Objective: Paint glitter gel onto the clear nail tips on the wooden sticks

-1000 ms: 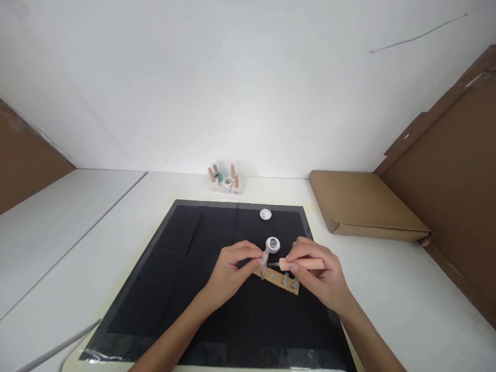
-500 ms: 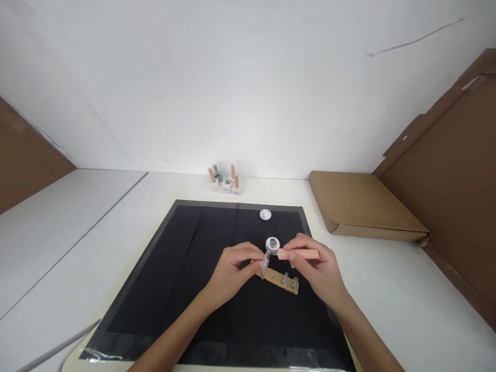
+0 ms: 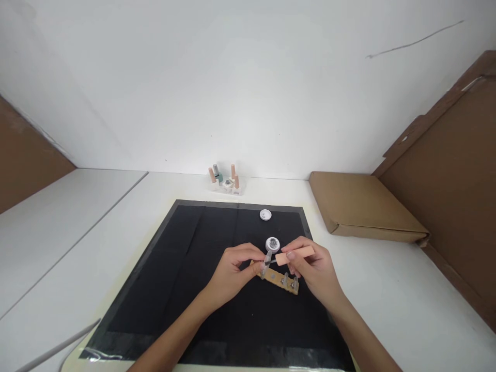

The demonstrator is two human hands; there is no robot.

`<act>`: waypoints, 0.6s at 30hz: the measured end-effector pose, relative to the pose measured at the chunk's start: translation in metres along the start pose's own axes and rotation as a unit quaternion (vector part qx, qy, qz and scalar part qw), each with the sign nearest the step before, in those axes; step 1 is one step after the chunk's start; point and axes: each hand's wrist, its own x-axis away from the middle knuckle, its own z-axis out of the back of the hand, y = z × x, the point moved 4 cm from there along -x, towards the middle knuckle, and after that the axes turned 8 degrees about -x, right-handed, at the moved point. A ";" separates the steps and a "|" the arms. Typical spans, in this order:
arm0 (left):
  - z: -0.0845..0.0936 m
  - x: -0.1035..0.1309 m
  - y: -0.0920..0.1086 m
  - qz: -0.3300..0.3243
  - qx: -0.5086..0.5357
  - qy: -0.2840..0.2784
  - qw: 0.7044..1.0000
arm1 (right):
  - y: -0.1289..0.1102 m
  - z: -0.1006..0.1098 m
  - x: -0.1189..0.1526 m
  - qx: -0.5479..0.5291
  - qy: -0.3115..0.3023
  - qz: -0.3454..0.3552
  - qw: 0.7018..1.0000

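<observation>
My right hand (image 3: pixel 310 266) is closed around the peach handle of a nail polish brush (image 3: pixel 295 256), its dark tip pointing left. That tip meets a clear false nail tip (image 3: pixel 268 257), which tilts up from a narrow wooden strip (image 3: pixel 277 279). At the strip's left end my left hand (image 3: pixel 238 268) pinches the false nail's lower part between thumb and fingers. Two short clear pegs with silvery bits stand at the strip's right end. Just beyond my fingers sits a small open white jar (image 3: pixel 272 244) with grey, silvery contents.
Farther back on the black mat (image 3: pixel 217 232) lies a round white lid (image 3: pixel 265 215). A clear tray (image 3: pixel 242 190) by the wall holds several nail polish bottles (image 3: pixel 212 176). A flat brown cardboard box (image 3: pixel 364 204) lies at the right, before a cardboard wall (image 3: pixel 449 155).
The brush has tilted, its tip dropping lower along the false nail while my right hand shifted slightly left. My left hand stays in almost the same place.
</observation>
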 end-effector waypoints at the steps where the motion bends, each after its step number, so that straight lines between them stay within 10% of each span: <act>1: 0.000 0.000 0.000 0.001 -0.001 -0.001 1.000 | -0.001 0.000 0.000 0.003 0.001 0.001 1.000; 18: 0.000 0.000 -0.004 0.023 0.009 -0.006 1.000 | -0.023 -0.006 0.001 0.131 -0.045 0.128 0.982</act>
